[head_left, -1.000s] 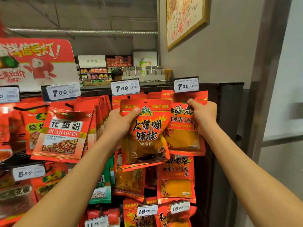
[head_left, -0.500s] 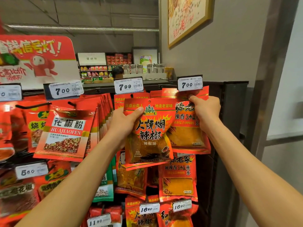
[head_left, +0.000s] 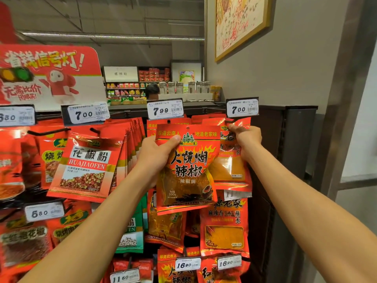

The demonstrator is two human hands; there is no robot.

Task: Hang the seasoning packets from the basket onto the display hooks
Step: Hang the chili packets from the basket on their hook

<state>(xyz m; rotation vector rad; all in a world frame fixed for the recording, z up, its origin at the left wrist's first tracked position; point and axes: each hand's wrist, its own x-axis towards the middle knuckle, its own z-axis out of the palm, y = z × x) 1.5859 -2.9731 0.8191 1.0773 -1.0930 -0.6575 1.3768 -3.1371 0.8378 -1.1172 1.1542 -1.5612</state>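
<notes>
1. The display rack (head_left: pixel 285 127) fills the view, hung with red seasoning packets; the "HUAJIAOFEN" packet (head_left: pixel 85 166) hangs toward its left edge.
2. The chilli packet (head_left: pixel 186 168) is held up near the rack's top edge, below the 7.99 price tag (head_left: pixel 164 110); the left hand (head_left: pixel 158 158) grips its left side, thumb across the front.
3. The right hand (head_left: pixel 245 139) pinches the top of the orange-powder packet (head_left: pixel 234 160) just under the 7.00 price tag (head_left: pixel 242 108), at the rack's top right corner.

left hand (head_left: pixel 156 154): bare, no glove, ring or watch | right hand (head_left: pixel 247 137): bare, likewise unadorned | forearms: both uncovered up to the frame edge, no sleeves or cuffs in view
</notes>
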